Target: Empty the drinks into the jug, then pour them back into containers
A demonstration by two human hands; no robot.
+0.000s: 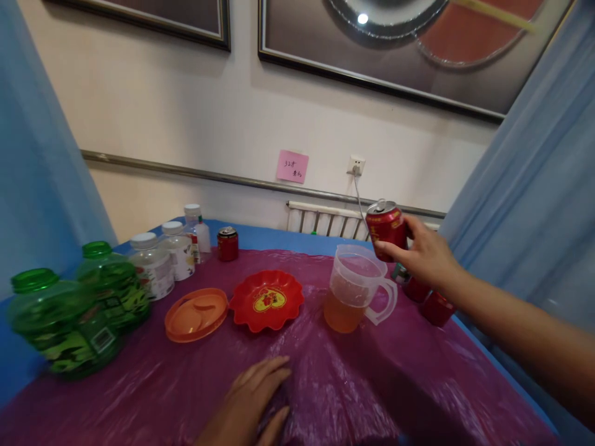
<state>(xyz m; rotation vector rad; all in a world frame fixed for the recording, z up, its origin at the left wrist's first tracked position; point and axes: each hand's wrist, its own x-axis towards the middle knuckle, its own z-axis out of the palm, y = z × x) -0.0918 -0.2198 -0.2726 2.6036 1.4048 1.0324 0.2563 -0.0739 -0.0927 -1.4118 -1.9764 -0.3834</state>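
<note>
Flat on the purple plastic cover [353, 396] at the near edge, fingers spread and holding nothing: the left hand [253, 402], seemingly a brace. Farther right, closed around an opened red can [385, 229] held upright in the air just above and behind the clear jug [356, 288], which stands part-filled with amber drink: the right hand [425, 254]. To the left, 1 red dish [266, 300], 1 orange lid [195, 314] and 2 green jars [69, 316], kept apart from the jug.

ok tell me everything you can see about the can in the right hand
The can is red with yellow print, metal by its look, its silver top open with the tab raised. The right hand grips its side, holding it in the air, tilted slightly left, just above and right of the jug. Only the hand touches it.
</note>
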